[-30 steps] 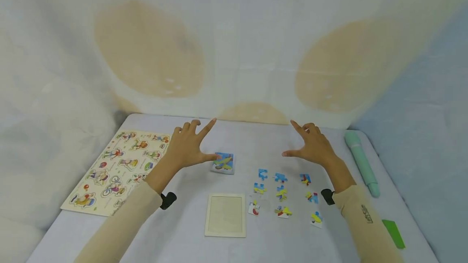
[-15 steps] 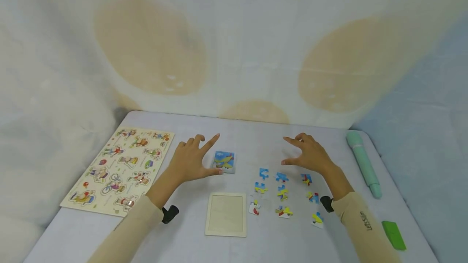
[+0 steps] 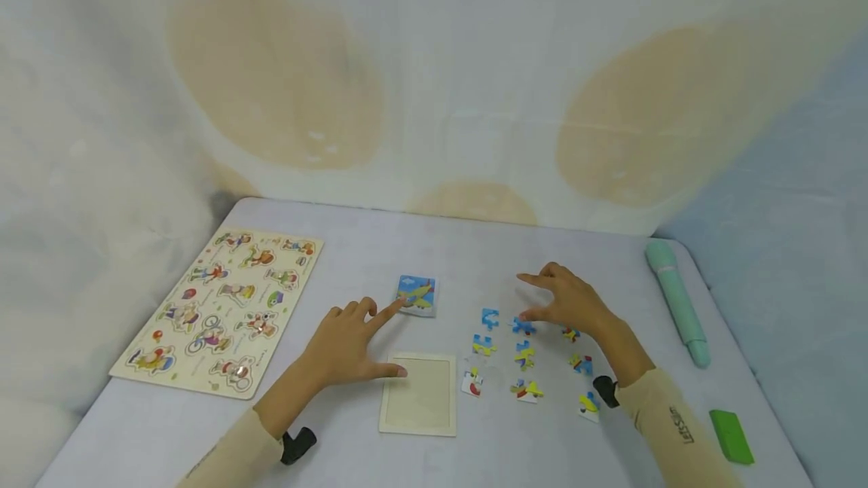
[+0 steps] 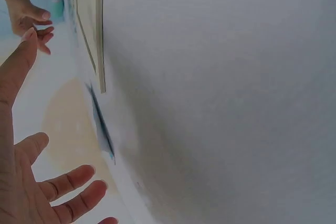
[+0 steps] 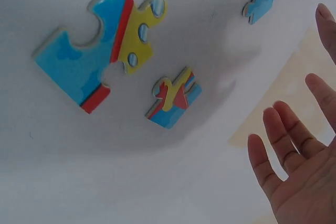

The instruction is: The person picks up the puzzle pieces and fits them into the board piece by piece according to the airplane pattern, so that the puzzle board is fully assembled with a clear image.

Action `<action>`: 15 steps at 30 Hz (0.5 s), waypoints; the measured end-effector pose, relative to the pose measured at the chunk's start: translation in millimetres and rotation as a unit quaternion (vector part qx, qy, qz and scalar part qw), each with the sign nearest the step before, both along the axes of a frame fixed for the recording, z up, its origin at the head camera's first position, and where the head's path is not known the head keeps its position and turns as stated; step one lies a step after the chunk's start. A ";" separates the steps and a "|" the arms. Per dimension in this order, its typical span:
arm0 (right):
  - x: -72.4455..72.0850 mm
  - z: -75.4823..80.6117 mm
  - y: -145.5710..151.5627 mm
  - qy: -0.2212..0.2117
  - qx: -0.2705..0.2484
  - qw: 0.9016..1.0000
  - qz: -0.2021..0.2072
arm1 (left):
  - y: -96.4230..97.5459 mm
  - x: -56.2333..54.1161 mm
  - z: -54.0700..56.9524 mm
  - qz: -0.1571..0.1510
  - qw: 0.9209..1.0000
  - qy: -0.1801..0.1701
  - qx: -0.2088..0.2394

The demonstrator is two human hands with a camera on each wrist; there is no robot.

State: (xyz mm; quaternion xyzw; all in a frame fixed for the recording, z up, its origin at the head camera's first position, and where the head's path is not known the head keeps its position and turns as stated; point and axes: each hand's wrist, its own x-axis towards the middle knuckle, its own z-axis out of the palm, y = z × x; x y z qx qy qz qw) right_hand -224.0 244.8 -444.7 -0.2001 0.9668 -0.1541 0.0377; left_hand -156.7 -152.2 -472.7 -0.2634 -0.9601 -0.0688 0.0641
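Observation:
My left hand (image 3: 342, 345) hovers with index finger and thumb spread, holding nothing. Its thumb overlaps the upper left corner of a pale puzzle frame (image 3: 423, 405), and its index fingertip reaches the lower edge of a small airplane picture (image 3: 422, 288). Spread in the same way, my right hand (image 3: 570, 303) floats over loose jigsaw pieces; its thumb tip overlaps a blue piece (image 3: 524, 327). Several pieces lie apart in rough columns right of the frame, among them a yellow and red one (image 3: 527, 391). The right wrist view shows a blue, red and yellow piece (image 5: 107, 40) below the extended fingers.
A large wooden board with cartoon figures (image 3: 224, 307) lies at the left of the white table (image 3: 353, 458). Along the right edge are a mint green tube-shaped object (image 3: 676, 300) and a green block (image 3: 732, 435). Draped cloth (image 3: 468, 96) stands behind the table.
Both hands have come down and nearer the body. The left went from beside the picture to the frame's corner, while the right sank toward the upper pieces. The objects stay put.

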 end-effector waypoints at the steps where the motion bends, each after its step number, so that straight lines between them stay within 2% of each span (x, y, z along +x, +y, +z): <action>1: 0.1 -0.5 -0.3 -0.002 0.002 1.000 0.000 | -0.7 2.3 -1.3 -0.002 1.000 0.001 0.001; 7: 0.6 -3.2 -1.7 -0.024 0.002 1.000 -0.005 | -4.7 12.5 -8.7 -0.015 1.000 -0.022 0.004; 15: 6.0 -7.5 -5.0 -0.053 -0.027 0.998 -0.012 | -9.7 25.3 -11.7 -0.037 0.993 -0.110 0.010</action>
